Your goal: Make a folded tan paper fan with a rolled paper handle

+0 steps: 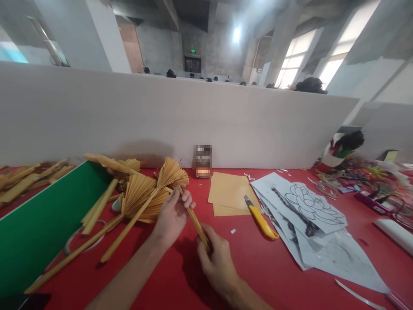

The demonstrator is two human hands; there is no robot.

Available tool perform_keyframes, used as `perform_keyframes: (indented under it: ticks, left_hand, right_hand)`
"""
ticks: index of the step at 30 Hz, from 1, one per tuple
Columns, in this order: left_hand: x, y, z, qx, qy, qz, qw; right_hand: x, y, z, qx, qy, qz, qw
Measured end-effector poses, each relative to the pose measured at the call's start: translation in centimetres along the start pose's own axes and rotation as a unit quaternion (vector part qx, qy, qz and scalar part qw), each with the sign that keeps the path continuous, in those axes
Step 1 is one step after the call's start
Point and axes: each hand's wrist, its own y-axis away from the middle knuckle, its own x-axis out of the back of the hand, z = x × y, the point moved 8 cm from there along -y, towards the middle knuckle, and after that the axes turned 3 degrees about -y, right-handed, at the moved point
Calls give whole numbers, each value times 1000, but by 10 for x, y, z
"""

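A narrow bundle of pleated tan paper [196,221] slants between my two hands above the red table. My left hand [172,213] pinches its upper end between thumb and fingers. Around the lower end my right hand [214,254] is closed, hiding that part. Just left of my left hand lie pleated fans with long stems, one fan [172,172] spread upward and another fan [138,193] beneath it. Flat tan paper sheets [230,189] rest beyond my hands. To their right a yellow utility knife [261,219] lies with its blade out, partly over the sheets.
White sheets with a flower drawing [314,206] spread out at right. A green divider [54,219] stands at left, and a white partition [161,116] runs along the back. Craft materials [380,181] clutter the far right. Paper scraps dot the red table [251,271].
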Motion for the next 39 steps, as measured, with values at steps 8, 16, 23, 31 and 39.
perform_keyframes:
  ticks: [8,16,23,31,39]
  left_hand:
    - [4,-7,29,-92,-374,-92,918]
    - [20,-14,45,-141,-674,-145,710]
    - [24,-4,5,-99,-765,-219,597]
    - [21,3,-21,-92,-772,-222,588]
    - [27,0,-21,-55,-732,-216,643]
  right_hand:
    - [39,-16,11,27,99,44,994]
    - [85,-36,28,52,86,0,995]
    - [99,-38,31,81,150,-9,985]
    - [96,-40,35,84,187,-30,978]
    - [98,-42,41,56,158,-19,986]
